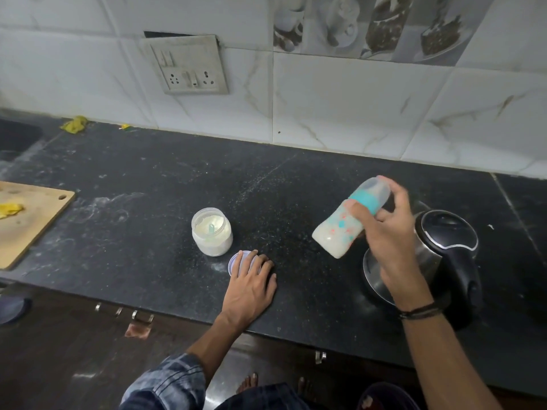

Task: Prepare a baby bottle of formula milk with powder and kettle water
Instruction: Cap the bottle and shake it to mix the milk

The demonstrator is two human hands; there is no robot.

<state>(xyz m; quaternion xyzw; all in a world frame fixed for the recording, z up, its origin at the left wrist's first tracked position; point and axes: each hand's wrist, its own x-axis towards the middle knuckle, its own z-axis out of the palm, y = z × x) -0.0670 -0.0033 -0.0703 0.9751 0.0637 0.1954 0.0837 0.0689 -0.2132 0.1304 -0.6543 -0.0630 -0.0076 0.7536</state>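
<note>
flat on the jar lid [236, 262] near the counter [148, 187] edge, fingers [268, 266] straight: left hand [251, 284]. farther out, clasping the tilted, milky baby bottle [337, 235] at its teal collar [365, 200], aloft beside the kettle [444, 247]: right hand [384, 232]. probably light, smooth plastic, slippery; best held at the collar.

lid [236, 263] half under L hand [251, 288], kettle [444, 232] partly behind R forearm [429, 335], bottle [337, 232] motion-blurred, board [32, 223] cut at left edge

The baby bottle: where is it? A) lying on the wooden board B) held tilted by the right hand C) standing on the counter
B: the right hand grips the baby bottle at its teal collar, tilted above the counter.
</note>
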